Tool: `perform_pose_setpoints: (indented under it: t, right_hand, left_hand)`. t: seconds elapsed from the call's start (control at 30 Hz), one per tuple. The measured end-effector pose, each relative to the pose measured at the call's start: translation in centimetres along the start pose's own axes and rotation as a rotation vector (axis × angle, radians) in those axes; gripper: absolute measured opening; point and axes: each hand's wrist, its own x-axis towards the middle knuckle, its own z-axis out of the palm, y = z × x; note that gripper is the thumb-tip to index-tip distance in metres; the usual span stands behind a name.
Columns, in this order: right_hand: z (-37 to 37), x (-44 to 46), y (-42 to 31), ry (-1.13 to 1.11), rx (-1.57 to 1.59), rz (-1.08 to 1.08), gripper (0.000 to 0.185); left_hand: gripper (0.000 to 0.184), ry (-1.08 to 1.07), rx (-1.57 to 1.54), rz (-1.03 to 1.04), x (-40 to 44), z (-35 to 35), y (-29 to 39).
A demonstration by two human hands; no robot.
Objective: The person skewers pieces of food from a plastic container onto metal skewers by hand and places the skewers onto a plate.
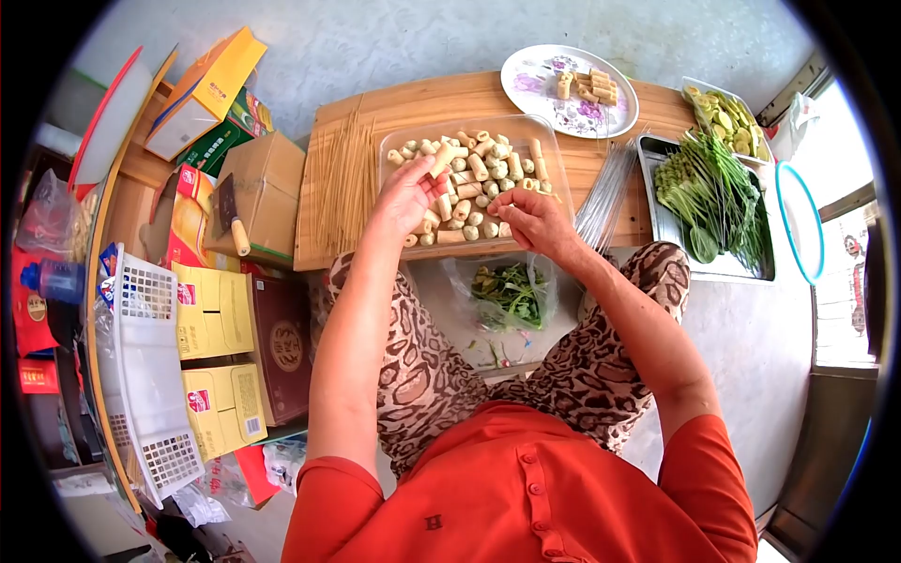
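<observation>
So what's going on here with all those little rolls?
A person has both hands at a tub of little rolls on a wooden table. The left hand holds one roll up. The right hand is low over the other rolls; I can't tell if it grips one. Thin sticks lie left of the tub, and shiny ones lie right of it. A plate behind holds a few more pieces.

"What floor (741, 347) do we see?"
"A pale one, reaching right of our low wooden table (441, 100)."
"And our light?"
"We find it white and bright at the right-hand opening (845, 141)."
</observation>
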Motion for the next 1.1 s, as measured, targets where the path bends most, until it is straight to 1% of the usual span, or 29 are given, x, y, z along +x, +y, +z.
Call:
perform_pose_setpoints:
  t: [0.07,0.2,0.27,0.3,0.4,0.5,0.57,0.63,0.67,0.7,0.77,0.8,0.83,0.9,0.93,0.97,1.03,1.1]
  right_hand:
    - [0.0,0.1,0.1,0.01,-0.015,0.003,0.015]
    - [0.3,0.2,0.1,0.042,-0.028,0.005,0.015]
    - [0.4,0.7,0.5,0.05,-0.014,0.006,0.015]
    - [0.4,0.8,0.6,0.058,0.001,0.008,0.015]
    - [0.6,1.0,0.3,0.078,0.051,0.011,0.015]
    - [0.3,1.8,1.1,0.136,0.022,0.002,0.014]
    - [0.1,1.9,1.1,0.151,0.072,0.001,0.014]
    - [0.0,1.8,0.9,0.167,0.118,-0.002,0.014]
    - [-0.1,1.7,0.9,0.184,0.101,-0.006,0.014]
    - [-0.2,1.6,0.9,0.201,0.085,-0.011,0.014]
    - [-0.5,1.5,1.2,0.189,0.09,-0.018,0.014]
    - [-0.6,1.4,1.2,0.181,0.08,-0.021,0.015]
    - [-0.6,1.4,1.2,0.172,0.071,-0.025,0.015]
    - [-0.6,1.1,0.9,0.179,0.037,-0.009,0.015]
    - [-0.5,1.0,0.7,0.186,0.005,0.006,0.016]
    - [-0.5,0.9,0.5,0.182,0.002,0.004,0.016]
    - [-0.4,0.7,0.3,0.181,0.025,0.014,0.016]
    - [-0.7,0.5,0.5,0.161,0.019,0.003,0.017]
  left_hand:
    - [0.028,-0.037,0.025,-0.012,-0.2,0.3,0.0]
    - [0.026,-0.039,0.032,-0.044,-0.4,0.8,-0.3]
    - [0.024,-0.112,0.071,-0.056,-0.4,0.9,-0.5]
    - [0.024,-0.111,0.069,-0.06,-0.5,1.0,-0.7]
    - [0.029,-0.225,0.164,-0.092,-0.7,1.7,-1.1]
    - [0.033,-0.248,0.219,-0.129,-1.1,2.5,-1.0]
    - [0.03,-0.228,0.253,-0.1,0.0,1.6,-1.0]
    - [0.027,0.007,0.816,0.093,1.0,0.9,-1.2]
    - [0.025,0.064,1.17,0.123,1.5,0.6,-1.4]
    - [0.025,0.066,1.167,0.122,1.6,0.2,-2.0]
    - [0.026,0.144,1.65,0.344,1.3,0.0,-3.1]
    - [0.028,0.162,1.65,0.277,1.1,0.3,-3.5]
    - [0.028,0.164,1.648,0.277,0.9,0.2,-3.9]
    - [0.029,0.107,1.775,0.227,0.6,0.1,-4.4]
    - [0.029,0.053,1.789,0.206,0.5,0.1,-4.6]
    - [0.029,0.058,1.787,0.209,-0.1,0.7,-4.4]
    - [0.028,0.048,1.883,0.161,-1.3,2.1,-3.7]
    - [0.029,0.095,1.928,0.155,0.9,0.0,-5.0]
